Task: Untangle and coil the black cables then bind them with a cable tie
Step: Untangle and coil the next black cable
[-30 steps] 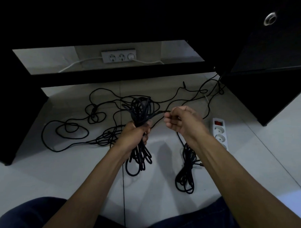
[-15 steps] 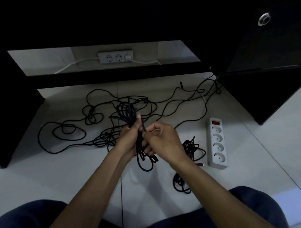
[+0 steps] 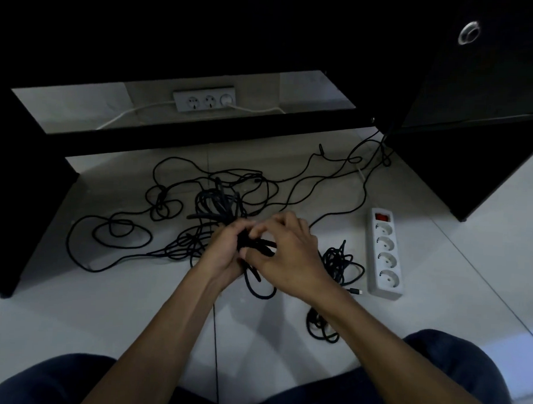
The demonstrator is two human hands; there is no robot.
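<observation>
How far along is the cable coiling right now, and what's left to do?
Partly done: the left hand grips a coiled bundle while the right hand works cable at its middle. A smaller bunch lies beside the power strip. Left: the loose cable sprawled on the floor is uncoiled, and no tie is visible.

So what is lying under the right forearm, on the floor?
A small bundle of black cable lies there beside the white power strip, with a light plug tip sticking out. One loop shows below the right forearm; the arm covers the part between.
</observation>
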